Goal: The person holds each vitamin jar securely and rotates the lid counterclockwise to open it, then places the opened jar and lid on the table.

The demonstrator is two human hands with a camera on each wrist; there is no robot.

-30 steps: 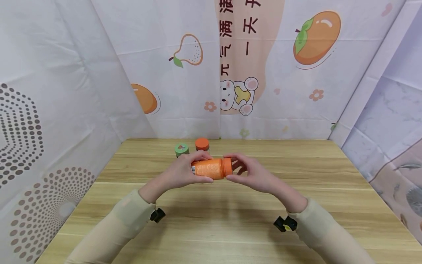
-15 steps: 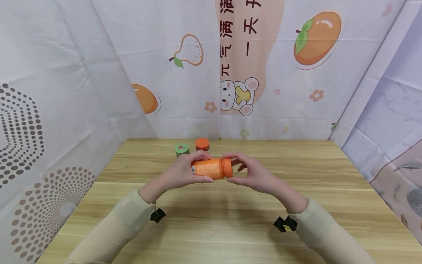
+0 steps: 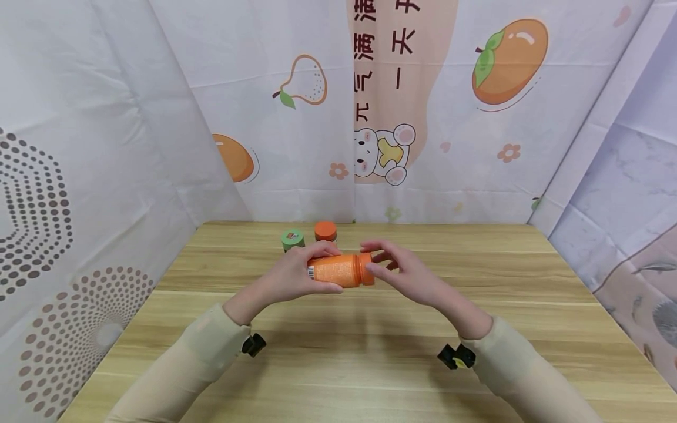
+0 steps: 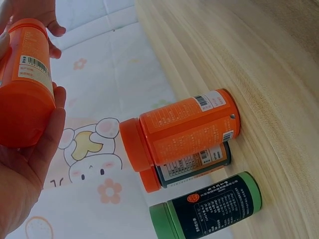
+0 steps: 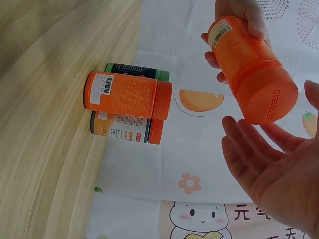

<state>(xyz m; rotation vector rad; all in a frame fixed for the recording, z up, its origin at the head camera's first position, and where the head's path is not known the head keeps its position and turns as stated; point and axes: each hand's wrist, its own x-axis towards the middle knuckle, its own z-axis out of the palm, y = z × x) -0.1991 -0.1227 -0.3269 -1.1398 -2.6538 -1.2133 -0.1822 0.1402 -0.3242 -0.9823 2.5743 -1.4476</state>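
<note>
An orange bottle (image 3: 333, 271) lies sideways in the air above the table, its orange cap (image 3: 367, 269) toward the right. My left hand (image 3: 285, 276) grips its body, fingers on the far side and thumb on the near side. At the cap end is my right hand (image 3: 412, 277), thumb and fingers spread around the cap without closing on it. The right wrist view shows that palm (image 5: 284, 174) turned up, fingers extended just beside the cap (image 5: 266, 97). Raised lettering marks the cap's top. In the left wrist view the bottle's base (image 4: 25, 117) faces the camera.
Behind the hands on the wooden table (image 3: 338, 364) stand a second orange bottle (image 4: 189, 129), a jar with an orange lid (image 3: 325, 230) and a dark jar with a green lid (image 3: 292, 238). The second bottle is hidden in the head view. A printed curtain (image 3: 238, 76) hangs behind.
My right thumb has shifted up across the near side of the cap, and the right fingers have loosened from it. The left hand and the bottle stay almost where they were.
</note>
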